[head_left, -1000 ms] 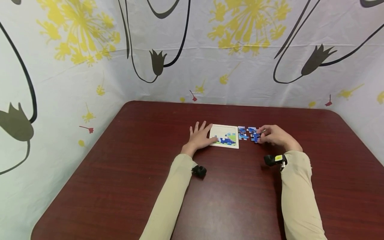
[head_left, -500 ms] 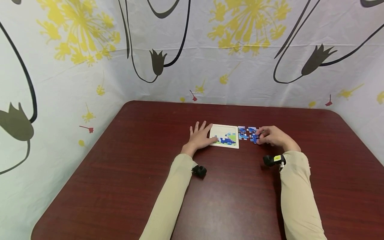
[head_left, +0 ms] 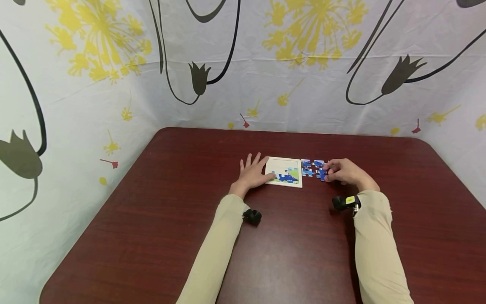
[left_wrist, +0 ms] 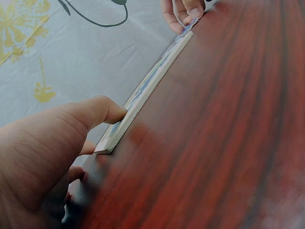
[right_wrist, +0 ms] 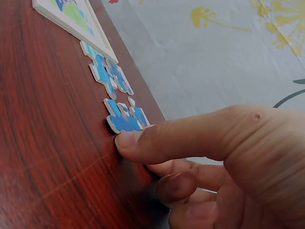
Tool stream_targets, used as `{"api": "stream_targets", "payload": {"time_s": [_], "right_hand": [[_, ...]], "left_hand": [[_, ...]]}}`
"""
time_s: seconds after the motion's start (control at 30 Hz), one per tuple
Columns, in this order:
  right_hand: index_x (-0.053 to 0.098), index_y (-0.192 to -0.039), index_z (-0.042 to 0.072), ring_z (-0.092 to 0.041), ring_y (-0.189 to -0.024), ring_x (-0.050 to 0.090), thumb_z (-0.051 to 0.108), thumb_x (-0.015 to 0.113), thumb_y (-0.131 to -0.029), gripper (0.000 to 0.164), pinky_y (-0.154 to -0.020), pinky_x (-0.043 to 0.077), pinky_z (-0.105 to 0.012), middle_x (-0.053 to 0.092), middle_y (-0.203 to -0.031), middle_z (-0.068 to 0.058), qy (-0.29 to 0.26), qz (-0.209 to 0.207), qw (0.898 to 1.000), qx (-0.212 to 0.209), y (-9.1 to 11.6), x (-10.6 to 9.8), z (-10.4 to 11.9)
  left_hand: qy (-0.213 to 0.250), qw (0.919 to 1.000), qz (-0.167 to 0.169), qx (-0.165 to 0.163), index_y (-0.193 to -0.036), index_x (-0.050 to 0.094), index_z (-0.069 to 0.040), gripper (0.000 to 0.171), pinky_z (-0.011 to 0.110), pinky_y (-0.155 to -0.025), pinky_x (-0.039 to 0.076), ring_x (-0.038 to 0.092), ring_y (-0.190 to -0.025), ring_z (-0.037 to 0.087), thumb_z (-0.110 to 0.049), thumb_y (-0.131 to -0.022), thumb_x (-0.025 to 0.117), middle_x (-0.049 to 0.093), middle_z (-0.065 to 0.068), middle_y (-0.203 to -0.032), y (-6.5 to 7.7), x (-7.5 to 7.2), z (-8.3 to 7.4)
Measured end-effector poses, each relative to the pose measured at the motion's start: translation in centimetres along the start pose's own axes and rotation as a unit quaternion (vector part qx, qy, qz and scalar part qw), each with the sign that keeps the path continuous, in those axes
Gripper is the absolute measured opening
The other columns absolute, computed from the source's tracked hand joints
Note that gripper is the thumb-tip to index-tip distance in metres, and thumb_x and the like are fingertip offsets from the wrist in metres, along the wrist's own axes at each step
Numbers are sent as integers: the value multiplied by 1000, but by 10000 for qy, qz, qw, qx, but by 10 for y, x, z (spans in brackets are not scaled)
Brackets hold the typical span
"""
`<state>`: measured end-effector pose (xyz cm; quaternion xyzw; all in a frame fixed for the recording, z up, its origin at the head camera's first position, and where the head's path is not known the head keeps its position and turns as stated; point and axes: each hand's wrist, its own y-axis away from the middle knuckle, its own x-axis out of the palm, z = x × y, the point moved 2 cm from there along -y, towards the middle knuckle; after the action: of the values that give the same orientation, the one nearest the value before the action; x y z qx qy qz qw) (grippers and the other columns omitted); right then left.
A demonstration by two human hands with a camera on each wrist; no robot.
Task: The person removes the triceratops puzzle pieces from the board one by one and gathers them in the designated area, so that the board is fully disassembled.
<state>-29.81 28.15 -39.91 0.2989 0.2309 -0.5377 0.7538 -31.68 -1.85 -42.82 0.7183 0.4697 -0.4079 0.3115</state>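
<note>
My left hand (head_left: 251,174) lies with its fingers spread at the left side of a white-rimmed puzzle board (head_left: 279,163). Its thumb presses on the board's near left part, as the left wrist view also shows. Blue and green pieces fill the board's lower right portion, while the upper left is pale and bare. To the right, my right hand (head_left: 348,173) pinches a blue jigsaw piece (right_wrist: 123,120) at its edge, thumb on the near side. That piece is low at the tabletop, beside several other loose jigsaw pieces (head_left: 306,172). Fingers below the thumb partly hide its far edge.
The dark red wooden table (head_left: 296,240) has rounded far corners. Behind it hangs a pale cloth (head_left: 228,38) printed with yellow flowers and dark stems. Black wrist cameras sit at both cuffs, the right one (head_left: 343,203) close above the table.
The right hand has shifted slightly left with the pinched jigsaw piece, closer to the other loose pieces. My left hand and the board have stayed in place.
</note>
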Motion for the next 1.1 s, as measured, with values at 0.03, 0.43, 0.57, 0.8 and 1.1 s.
{"api": "stream_targets", "payload": {"time_s": [0.03,0.43,0.57,0.8,1.1], "right_hand": [[55,-108,-5,-17,-62,43,9,69,-83,32,-50,39,-30,52,-79,-7,10,1,10000,-11,0,0,0],[53,-108,-6,-14,-54,37,8,69,-83,33,-47,35,-27,46,-73,-5,-44,-23,10000,-2,1,1,1],[53,-109,-7,-13,-54,38,9,69,-82,34,-46,36,-27,46,-73,-5,-29,-59,10000,46,2,0,2],[55,-108,-6,-11,-49,36,10,66,-84,31,-44,36,-28,47,-73,-5,129,-150,9997,-125,3,-3,9],[59,-101,-6,-11,-50,38,9,65,-83,24,-46,36,-27,49,-73,-4,321,-153,9981,-512,-4,9,40]], "left_hand": [[-1,10000,1,-3,-149,24,-24,75,52,-108,-4,-4,-141,30,-53,-87,54,10,5,-155,0,0,0],[64,10000,-17,-23,-149,25,-24,75,52,-108,-5,-4,-140,31,-53,-87,55,11,5,-155,1,0,0],[65,10000,-24,-25,-149,25,-24,75,52,-108,-5,-3,-140,31,-53,-86,55,11,5,-155,1,0,-1],[107,9999,-28,7,-149,25,-23,75,52,-108,-5,-3,-140,31,-52,-87,55,11,6,-155,1,0,-2],[89,9999,-55,0,-149,24,-23,76,52,-108,-5,-4,-140,31,-53,-87,55,11,6,-155,1,0,-1]]}}
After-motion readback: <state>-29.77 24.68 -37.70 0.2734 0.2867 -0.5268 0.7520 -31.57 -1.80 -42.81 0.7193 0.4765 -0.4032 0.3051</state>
